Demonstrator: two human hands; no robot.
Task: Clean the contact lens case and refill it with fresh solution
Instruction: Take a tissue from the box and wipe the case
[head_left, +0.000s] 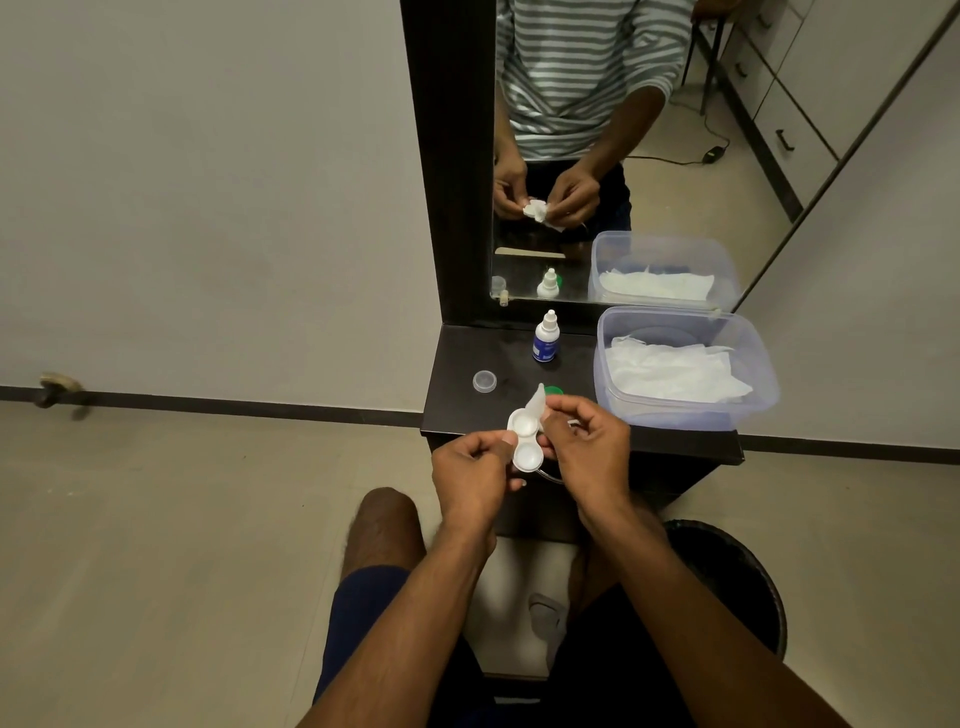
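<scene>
A white contact lens case (525, 440) with two round wells, both uncapped, is held in front of the dark shelf (467, 410). My left hand (470, 475) pinches its left side. My right hand (587, 444) pinches a white tissue (535, 402) at the case's upper right. A small solution bottle (546, 338) with a blue label stands upright at the back of the shelf. One clear cap (484, 381) lies on the shelf to the left. A green cap (557, 389) shows partly behind the tissue.
A clear plastic tub (758, 358) holding white tissues fills the shelf's right side. A mirror (649, 130) in a dark frame stands behind the shelf. A black bin (737, 571) sits on the floor at the lower right, beside my knees.
</scene>
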